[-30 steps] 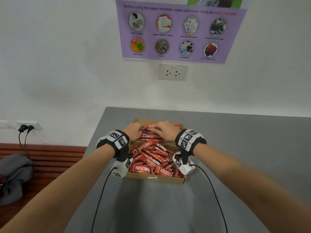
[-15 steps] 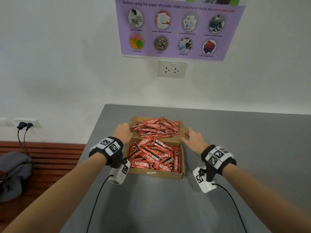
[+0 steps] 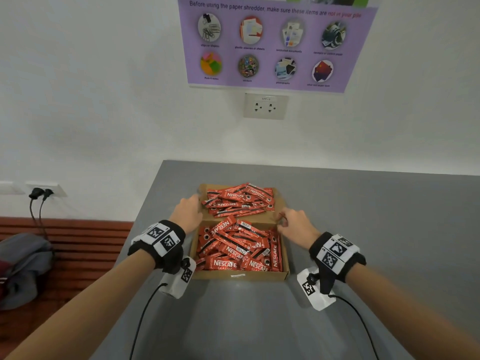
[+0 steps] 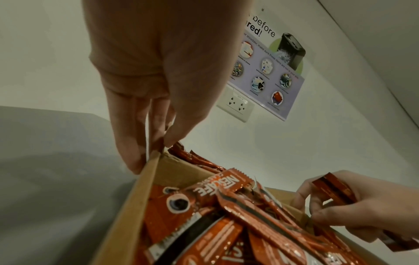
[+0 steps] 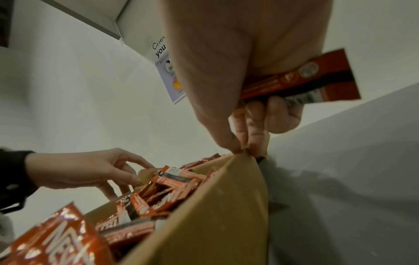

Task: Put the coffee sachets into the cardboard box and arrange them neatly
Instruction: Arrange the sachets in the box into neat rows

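1. Grey table (image 3: pixel 363 229) stood against a white wall.
2. Box (image 3: pixel 241 276) on it held sachets (image 3: pixel 233 245).
3. Left hand (image 3: pixel 187 213) pinched the left wall.
4. Right hand (image 3: pixel 296 226) pinched the right wall, one sachet (image 5: pixel 317 78) under curled fingers.

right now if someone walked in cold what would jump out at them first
The heap of red coffee sachets filling the cardboard box in the middle of the grey table. The left hand pinches the box's left wall, the right hand its right wall with a sachet tucked in its fingers. A purple poster hangs above.
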The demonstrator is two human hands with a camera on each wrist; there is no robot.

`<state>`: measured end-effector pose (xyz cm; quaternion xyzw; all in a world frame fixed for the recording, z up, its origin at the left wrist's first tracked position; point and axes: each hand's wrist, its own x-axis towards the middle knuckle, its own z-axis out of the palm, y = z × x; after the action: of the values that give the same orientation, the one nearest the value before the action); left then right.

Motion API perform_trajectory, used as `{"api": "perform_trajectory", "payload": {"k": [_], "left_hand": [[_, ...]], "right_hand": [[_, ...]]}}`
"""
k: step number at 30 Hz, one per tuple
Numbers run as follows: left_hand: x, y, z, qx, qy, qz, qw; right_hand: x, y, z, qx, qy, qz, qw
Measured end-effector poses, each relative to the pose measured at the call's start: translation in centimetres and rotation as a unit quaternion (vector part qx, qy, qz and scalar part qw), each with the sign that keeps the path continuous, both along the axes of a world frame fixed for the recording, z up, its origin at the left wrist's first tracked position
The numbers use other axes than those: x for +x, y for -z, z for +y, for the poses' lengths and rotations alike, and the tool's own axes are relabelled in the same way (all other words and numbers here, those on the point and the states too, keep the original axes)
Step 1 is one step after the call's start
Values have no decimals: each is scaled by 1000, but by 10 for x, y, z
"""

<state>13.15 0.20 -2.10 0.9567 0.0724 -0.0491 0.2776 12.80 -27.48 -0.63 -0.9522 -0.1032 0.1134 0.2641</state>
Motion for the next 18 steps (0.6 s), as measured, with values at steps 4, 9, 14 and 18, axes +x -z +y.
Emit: {"api": "perform_trajectory", "payload": {"k": [4, 9, 14, 18], "left_hand": [[-7, -14, -5, 57, 7, -33, 998], [-23, -44, -26, 102, 86, -160, 978], [-38, -48, -40, 49, 161, -53, 984], [-40, -39, -43, 96, 176, -27, 979]], "right_hand": [[-7, -12, 2, -19, -4, -38, 999], [-32, -28, 34, -15, -137, -54, 989], [-35, -7, 54, -145, -168, -45, 974], [-37, -1, 59, -133, -159, -48, 977]]}}
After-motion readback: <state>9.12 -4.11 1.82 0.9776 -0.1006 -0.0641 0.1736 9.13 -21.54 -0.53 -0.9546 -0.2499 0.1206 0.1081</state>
